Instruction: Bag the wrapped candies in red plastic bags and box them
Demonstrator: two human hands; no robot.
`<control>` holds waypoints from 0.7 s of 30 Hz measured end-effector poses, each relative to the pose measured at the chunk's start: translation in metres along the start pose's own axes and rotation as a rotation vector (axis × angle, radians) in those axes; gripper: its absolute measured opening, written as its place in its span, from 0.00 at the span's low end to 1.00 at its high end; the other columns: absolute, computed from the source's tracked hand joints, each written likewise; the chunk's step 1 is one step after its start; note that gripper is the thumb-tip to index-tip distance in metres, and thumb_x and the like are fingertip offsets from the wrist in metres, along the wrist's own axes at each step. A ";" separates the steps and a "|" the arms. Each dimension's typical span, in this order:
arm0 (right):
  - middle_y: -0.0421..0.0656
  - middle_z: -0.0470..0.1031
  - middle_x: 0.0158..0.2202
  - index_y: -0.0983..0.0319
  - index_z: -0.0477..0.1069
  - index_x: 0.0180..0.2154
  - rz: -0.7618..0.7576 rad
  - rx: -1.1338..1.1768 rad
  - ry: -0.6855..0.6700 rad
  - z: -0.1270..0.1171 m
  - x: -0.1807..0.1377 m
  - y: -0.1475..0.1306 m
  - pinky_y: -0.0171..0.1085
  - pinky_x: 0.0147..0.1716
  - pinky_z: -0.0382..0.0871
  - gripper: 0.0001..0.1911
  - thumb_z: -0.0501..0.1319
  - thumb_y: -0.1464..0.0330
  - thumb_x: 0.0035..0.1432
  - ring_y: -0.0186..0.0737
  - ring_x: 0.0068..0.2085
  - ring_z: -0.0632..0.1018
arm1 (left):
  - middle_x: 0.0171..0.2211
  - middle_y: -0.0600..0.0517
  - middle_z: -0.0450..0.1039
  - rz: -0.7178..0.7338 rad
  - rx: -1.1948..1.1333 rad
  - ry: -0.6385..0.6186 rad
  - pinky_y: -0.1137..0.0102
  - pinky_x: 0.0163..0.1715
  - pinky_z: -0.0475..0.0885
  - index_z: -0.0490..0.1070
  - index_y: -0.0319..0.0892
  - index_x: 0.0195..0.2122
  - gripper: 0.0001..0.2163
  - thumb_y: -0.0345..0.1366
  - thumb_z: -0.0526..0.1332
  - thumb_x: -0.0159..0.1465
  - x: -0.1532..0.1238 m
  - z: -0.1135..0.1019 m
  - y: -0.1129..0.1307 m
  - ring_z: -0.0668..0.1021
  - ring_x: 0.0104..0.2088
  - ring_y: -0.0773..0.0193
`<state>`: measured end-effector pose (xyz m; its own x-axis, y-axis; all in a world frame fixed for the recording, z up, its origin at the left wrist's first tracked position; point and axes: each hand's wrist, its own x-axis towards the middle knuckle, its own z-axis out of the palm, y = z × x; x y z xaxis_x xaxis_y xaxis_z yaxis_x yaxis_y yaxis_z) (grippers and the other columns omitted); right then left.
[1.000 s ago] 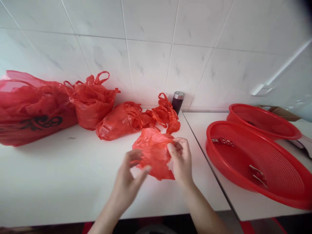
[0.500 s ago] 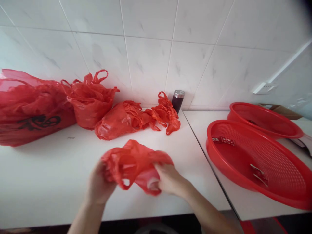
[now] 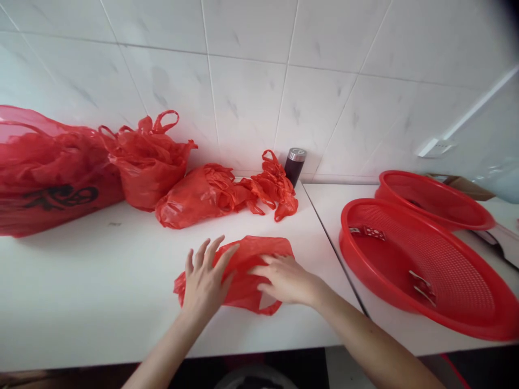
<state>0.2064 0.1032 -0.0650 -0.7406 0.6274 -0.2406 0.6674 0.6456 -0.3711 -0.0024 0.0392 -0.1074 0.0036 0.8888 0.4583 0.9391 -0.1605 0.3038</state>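
Hands (left (image 3: 205,281), right (image 3: 284,280)) press flat on red bag (image 3: 247,258)

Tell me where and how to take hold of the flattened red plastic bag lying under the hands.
Grip the handle loop at the near right corner of the flattened red plastic bag, coming from the table's front edge. The loop lies open and clear of the right hand, whereas both palms, the left hand too, cover the body.

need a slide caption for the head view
Left hand and right hand press a red plastic bag flat on the white counter, red mesh baskets alongside.
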 end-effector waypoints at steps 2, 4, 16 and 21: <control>0.49 0.68 0.59 0.55 0.76 0.50 -0.011 -0.022 -0.032 0.007 -0.002 0.006 0.49 0.53 0.65 0.17 0.56 0.66 0.62 0.54 0.56 0.72 | 0.49 0.46 0.77 -0.125 -0.096 -0.192 0.51 0.53 0.66 0.75 0.48 0.48 0.15 0.31 0.54 0.63 0.014 0.006 -0.017 0.77 0.49 0.48; 0.50 0.75 0.52 0.60 0.80 0.39 -0.020 -0.031 -0.040 0.010 -0.009 0.014 0.47 0.54 0.65 0.13 0.56 0.70 0.61 0.51 0.54 0.74 | 0.41 0.48 0.80 -0.277 -0.300 -0.332 0.60 0.45 0.71 0.76 0.47 0.46 0.15 0.32 0.53 0.63 0.027 0.003 -0.033 0.79 0.42 0.52; 0.51 0.74 0.53 0.56 0.65 0.58 0.674 -0.051 0.492 -0.013 -0.175 0.094 0.54 0.47 0.71 0.26 0.59 0.58 0.59 0.60 0.52 0.76 | 0.40 0.48 0.79 -0.890 -1.443 -0.604 0.68 0.36 0.75 0.70 0.48 0.54 0.24 0.42 0.69 0.56 0.011 -0.035 -0.019 0.80 0.38 0.56; 0.50 0.76 0.51 0.55 0.64 0.59 0.679 0.015 0.403 -0.020 -0.146 0.101 0.51 0.46 0.72 0.25 0.54 0.54 0.63 0.57 0.52 0.77 | 0.45 0.48 0.78 -0.959 -1.605 -0.566 0.66 0.37 0.77 0.74 0.47 0.47 0.18 0.38 0.70 0.55 0.006 -0.030 -0.010 0.81 0.39 0.56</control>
<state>0.3840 0.0856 -0.0496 -0.0841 0.9935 -0.0763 0.9603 0.0603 -0.2723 -0.0223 0.0332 -0.0822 0.1643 0.8657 -0.4728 -0.4344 0.4939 0.7533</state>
